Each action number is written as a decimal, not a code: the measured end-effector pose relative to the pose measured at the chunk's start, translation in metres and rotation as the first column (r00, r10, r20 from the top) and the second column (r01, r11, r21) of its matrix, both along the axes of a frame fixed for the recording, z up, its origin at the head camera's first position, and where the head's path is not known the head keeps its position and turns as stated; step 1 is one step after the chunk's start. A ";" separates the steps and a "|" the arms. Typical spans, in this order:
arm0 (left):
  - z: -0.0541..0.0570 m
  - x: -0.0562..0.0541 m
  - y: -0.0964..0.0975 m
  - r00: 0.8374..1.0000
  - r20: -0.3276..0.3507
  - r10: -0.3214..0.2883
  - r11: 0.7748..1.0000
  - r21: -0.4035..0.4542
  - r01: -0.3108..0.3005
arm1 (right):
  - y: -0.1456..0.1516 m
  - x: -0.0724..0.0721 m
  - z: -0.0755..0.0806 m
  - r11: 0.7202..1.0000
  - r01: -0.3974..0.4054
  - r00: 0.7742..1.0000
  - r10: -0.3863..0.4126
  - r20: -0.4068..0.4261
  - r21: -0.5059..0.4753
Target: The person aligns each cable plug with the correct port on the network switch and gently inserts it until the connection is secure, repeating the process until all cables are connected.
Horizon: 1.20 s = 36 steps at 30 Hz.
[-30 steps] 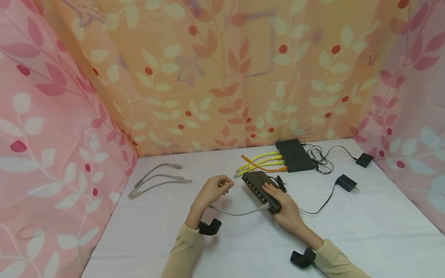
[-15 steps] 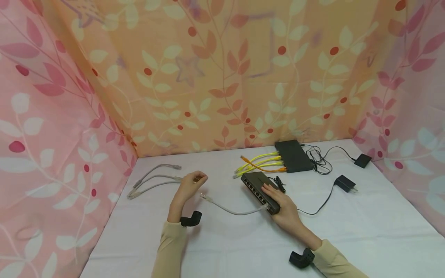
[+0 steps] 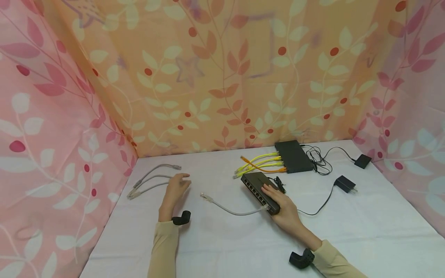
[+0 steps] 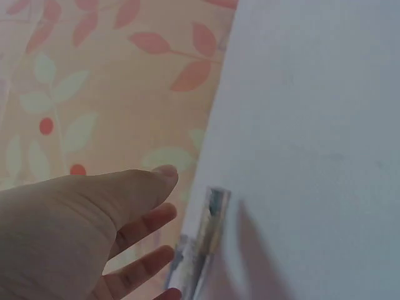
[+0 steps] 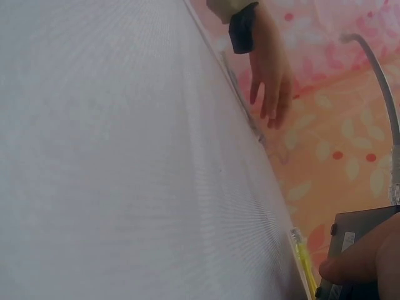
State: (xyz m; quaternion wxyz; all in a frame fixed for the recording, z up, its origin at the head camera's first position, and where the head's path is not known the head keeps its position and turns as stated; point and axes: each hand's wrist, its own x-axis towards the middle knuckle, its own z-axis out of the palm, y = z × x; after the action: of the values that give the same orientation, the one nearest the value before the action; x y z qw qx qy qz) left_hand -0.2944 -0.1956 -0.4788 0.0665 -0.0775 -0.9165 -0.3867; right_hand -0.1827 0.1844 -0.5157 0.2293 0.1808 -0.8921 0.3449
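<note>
My right hand (image 3: pixel 286 207) holds a black network switch (image 3: pixel 258 183), fingers across its top and thumb (image 5: pixel 353 262) on its underside in the right wrist view. One grey Ethernet cable (image 3: pixel 229 211) is plugged into the near end of the switch's port row. Its other plug (image 3: pixel 206 197) points left, apart from both hands. My left hand (image 3: pixel 176 189) is above the ends of several grey Ethernet cables (image 3: pixel 147 179) at the left, partly hiding them. In the left wrist view, its thumb and fingers are apart, with clear cable plugs (image 4: pixel 215 206) just beyond the fingertips.
At the back right lies a second black box (image 3: pixel 294 156) with yellow cables (image 3: pixel 259 164) and an orange cable (image 3: pixel 265 169) plugged in. Black power adapters (image 3: pixel 363 160) and their cords lie on the right. A patterned curtain (image 3: pixel 222 96) borders the white tabletop (image 3: pixel 226 247).
My left hand has let go of the grey cable plugged into the switch and moved left to the loose grey cables. My right hand and the switch have stayed in place.
</note>
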 end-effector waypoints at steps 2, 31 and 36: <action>-0.004 -0.002 -0.003 0.999 -0.025 0.020 0.999 -0.044 -0.022 | 0.000 0.000 0.000 1.000 0.000 1.000 0.000 -0.002 0.002; -0.029 -0.003 -0.015 0.988 -0.086 0.127 0.955 -0.260 -0.145 | 0.000 -0.001 -0.003 1.000 0.000 0.999 0.002 -0.054 0.027; -0.027 -0.002 -0.013 0.988 -0.087 0.124 0.946 -0.291 -0.144 | 0.000 -0.002 -0.004 1.000 -0.007 0.996 0.008 -0.086 0.010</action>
State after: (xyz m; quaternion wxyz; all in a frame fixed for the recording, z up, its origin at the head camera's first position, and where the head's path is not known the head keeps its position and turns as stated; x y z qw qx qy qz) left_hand -0.2964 -0.2087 -0.5056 0.1111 -0.0372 -0.9645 -0.2366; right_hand -0.1851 0.1847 -0.5197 0.2655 0.2001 -0.8822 0.3334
